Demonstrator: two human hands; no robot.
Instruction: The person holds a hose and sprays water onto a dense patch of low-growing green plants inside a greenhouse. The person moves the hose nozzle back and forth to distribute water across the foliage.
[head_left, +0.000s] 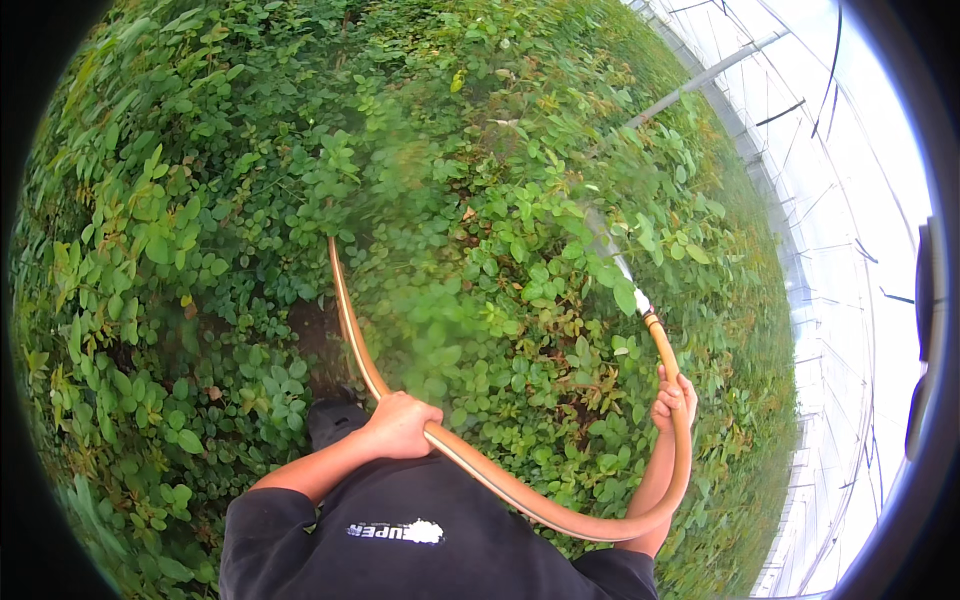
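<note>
An orange garden hose (517, 487) with a pale stripe loops across the front of my body. My left hand (405, 425) grips it near my waist, and beyond that hand the hose runs forward into the foliage. Out to the right, my right hand (673, 401) is closed around the hose a little behind its end. The hose end, with a dark band and a white tip (643, 301), points up and away into the leaves. A pale jet of water (619, 262) leaves the tip and blurs among the plants. Leaves partly cover the jet.
Dense leafy bushes (247, 165) surround me on both sides and ahead. A strip of brown soil (315, 337) shows by my leg (334, 424). A grey metal pole (705, 79) slants at the upper right, before a white greenhouse wall (832, 315) with thin framing.
</note>
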